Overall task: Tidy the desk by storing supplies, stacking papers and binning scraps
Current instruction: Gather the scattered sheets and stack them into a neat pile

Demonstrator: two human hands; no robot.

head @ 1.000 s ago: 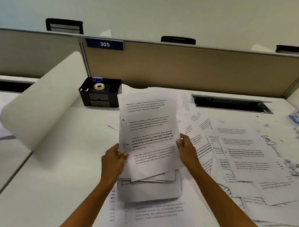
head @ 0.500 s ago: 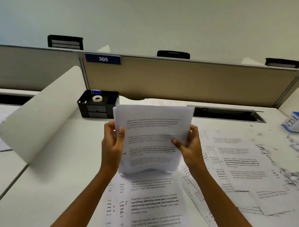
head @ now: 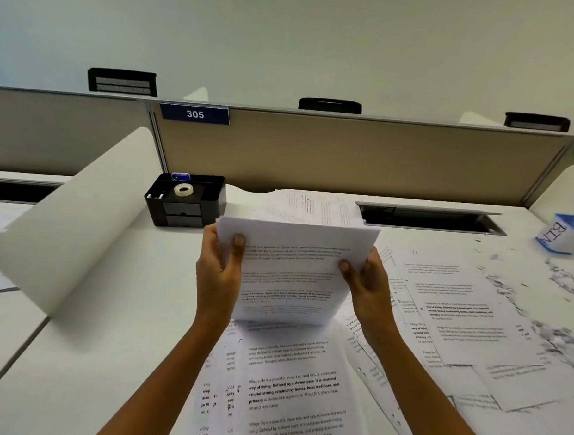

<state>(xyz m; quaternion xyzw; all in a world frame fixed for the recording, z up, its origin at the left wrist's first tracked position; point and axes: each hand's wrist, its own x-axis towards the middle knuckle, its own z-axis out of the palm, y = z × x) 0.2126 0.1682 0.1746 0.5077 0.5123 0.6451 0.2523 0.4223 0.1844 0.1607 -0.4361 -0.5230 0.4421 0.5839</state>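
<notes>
A beige cubicle partition [head: 347, 154] with a "305" tag [head: 194, 114] runs across the upper frame, and below it the white surface [head: 110, 308] is littered with printed pages. At center frame I have a sheaf of papers [head: 293, 270] held upright, my left hand [head: 217, 276] clamped on its left edge and my right hand [head: 366, 286] on its right edge, thumbs across the front. Its lower edge hangs just above the loose sheets [head: 291, 391] spread toward the bottom of the frame.

More pages [head: 459, 310] lie overlapped at right, with torn scraps [head: 559, 285] scattered beyond them near the blue-and-white bin [head: 563, 233] at the right edge. A black organizer [head: 185, 201] holding a tape roll [head: 183, 190] sits upper left of center.

As I see it, the risk is in squaring the sheaf: the grip is high and only at the sides, so inner sheets could slip out or fan when tapped down. Tapping onto the loose sheets rather than bare surface could also skew the stack or drag pages askew.
</notes>
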